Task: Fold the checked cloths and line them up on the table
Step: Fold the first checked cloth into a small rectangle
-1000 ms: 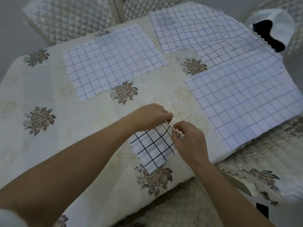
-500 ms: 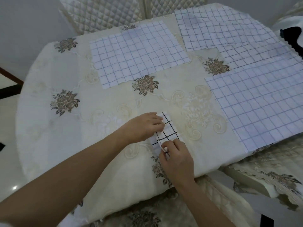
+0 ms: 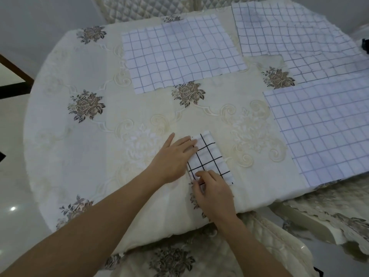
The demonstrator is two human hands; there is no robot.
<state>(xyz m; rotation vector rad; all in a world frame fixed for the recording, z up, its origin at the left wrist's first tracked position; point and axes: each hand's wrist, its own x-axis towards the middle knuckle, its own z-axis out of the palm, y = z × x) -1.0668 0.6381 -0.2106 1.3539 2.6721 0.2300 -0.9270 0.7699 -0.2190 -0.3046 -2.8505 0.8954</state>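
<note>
Head view: we see the left hand (image 3: 175, 156) flat, fingers straight, pressing the left edge of the folded checked cloth (image 3: 210, 156). The right hand (image 3: 216, 193) pinches its near edge, by the front rim of the table (image 3: 139, 196).

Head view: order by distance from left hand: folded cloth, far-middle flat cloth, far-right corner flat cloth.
1. folded cloth, touching the left hand, near edge.
2. far-middle flat cloth, straight beyond.
3. far-right corner flat cloth, up and right.
</note>
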